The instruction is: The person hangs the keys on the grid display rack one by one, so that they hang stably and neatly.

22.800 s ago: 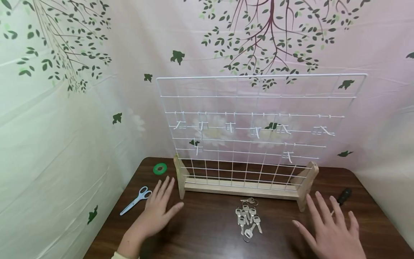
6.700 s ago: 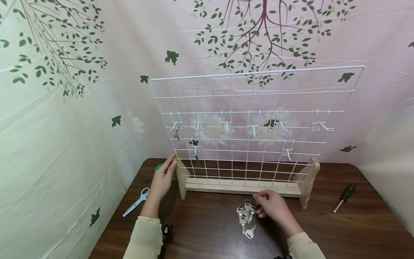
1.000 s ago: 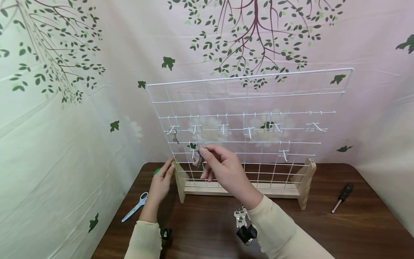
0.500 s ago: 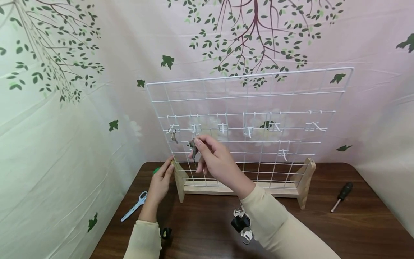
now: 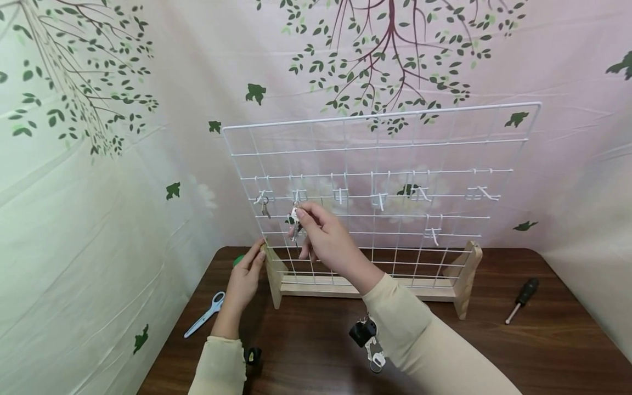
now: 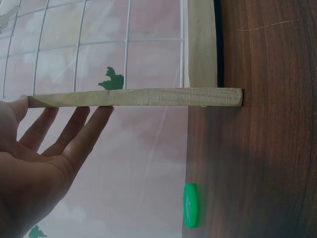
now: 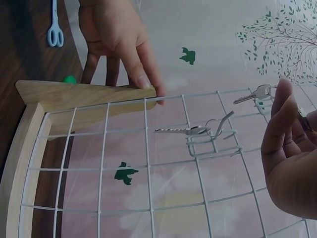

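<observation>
My right hand (image 5: 328,236) pinches a silver key (image 5: 294,214) with its ring just below the second hook (image 5: 298,196) of the upper row on the white wire grid (image 5: 380,116). My left hand (image 6: 44,158) grips the left wooden upright (image 6: 148,96) of the grid's stand, thumb on one side and fingertips on the other. One key (image 5: 265,210) hangs from the leftmost upper hook. In the right wrist view another key (image 7: 198,130) hangs by its ring from the lower left hook. More keys (image 5: 377,360) lie on the table, partly hidden by my right sleeve and wrist camera.
Bare white hooks (image 5: 339,195) stick out farther right on the grid. Blue scissors (image 5: 204,315) lie at the table's left, a screwdriver (image 5: 525,291) at its right. Green tape (image 6: 190,206) sits behind my left hand. Patterned cloth surrounds the table.
My right hand has brought a key from the table pile up to the grid, then a little left and higher, to the second upper hook. My left hand stays on the upright.
</observation>
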A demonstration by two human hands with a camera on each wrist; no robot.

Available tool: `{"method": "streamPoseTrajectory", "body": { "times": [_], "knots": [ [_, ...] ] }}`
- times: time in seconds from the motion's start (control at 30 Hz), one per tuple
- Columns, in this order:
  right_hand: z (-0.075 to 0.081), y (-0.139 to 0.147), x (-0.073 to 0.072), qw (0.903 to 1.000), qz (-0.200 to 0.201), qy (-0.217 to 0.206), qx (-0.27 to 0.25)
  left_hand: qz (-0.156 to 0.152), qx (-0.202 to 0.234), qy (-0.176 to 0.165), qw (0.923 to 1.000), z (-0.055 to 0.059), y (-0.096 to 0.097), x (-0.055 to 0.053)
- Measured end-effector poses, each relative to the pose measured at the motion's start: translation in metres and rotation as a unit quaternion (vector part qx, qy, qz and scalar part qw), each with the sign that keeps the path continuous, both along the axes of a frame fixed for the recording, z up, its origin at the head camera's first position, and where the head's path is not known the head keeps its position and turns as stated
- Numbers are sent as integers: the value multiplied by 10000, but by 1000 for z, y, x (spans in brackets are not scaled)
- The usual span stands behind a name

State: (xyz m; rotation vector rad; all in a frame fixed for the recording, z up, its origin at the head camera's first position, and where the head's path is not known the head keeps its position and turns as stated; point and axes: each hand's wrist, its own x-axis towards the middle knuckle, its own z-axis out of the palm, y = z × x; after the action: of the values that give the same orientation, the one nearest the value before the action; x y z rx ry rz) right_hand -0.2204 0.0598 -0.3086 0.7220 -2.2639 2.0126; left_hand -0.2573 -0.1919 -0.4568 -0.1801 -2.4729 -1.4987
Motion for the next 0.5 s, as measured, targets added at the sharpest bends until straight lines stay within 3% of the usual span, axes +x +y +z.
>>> {"method": "streamPoseTrajectory", "body": {
  "times": [0.5],
  "knots": [
    [-9,4,-8,9984,-503,-257,-56,-44,73,-20,10000,0,0,1]
  ]
}}
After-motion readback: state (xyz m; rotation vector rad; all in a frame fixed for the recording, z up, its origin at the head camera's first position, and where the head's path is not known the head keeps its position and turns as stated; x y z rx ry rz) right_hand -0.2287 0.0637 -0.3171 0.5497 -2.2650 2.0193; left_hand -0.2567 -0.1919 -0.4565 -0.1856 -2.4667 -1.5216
